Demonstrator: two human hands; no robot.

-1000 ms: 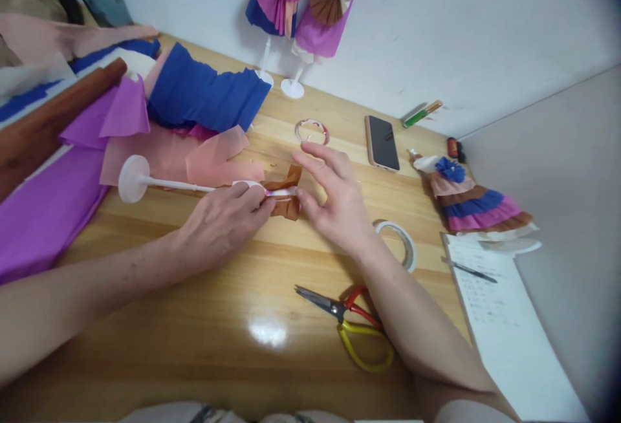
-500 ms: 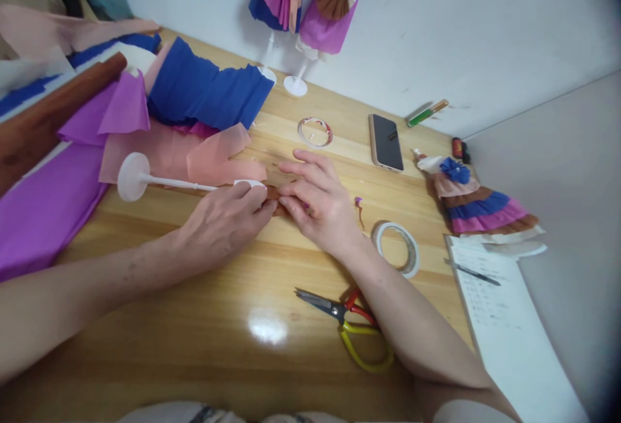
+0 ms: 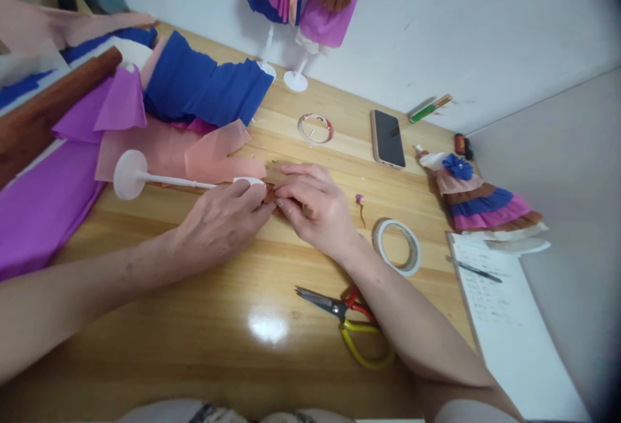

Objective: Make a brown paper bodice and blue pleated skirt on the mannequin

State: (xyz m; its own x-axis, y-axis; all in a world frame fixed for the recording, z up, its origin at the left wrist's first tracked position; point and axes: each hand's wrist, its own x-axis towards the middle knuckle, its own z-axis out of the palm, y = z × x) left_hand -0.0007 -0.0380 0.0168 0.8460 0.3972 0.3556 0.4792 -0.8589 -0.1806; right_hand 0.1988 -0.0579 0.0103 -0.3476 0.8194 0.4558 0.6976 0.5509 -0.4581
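My left hand (image 3: 226,216) is closed over the white plastic stand (image 3: 169,181), which lies on its side with its round base to the left. A white part (image 3: 249,181) shows just past its knuckles. Between my two hands is a small bit of brown crepe paper (image 3: 270,195), mostly covered by fingers. My right hand (image 3: 323,211) pinches the right end of that paper between thumb and forefinger, its other fingers bent above. Fingertips of both hands nearly meet there.
Blue crepe paper (image 3: 206,83), peach paper (image 3: 220,154) and purple paper (image 3: 43,203) spread leftward. Scissors (image 3: 334,306) and a tape roll (image 3: 416,255) lie near my right forearm. A phone (image 3: 388,138), a paper-dressed figure (image 3: 485,203) and a notebook (image 3: 504,319) are farther right.
The fingers of my right hand have drawn down and in, closer to my left fingertips. My left hand stays nearly in place; the camera view has shifted slightly.
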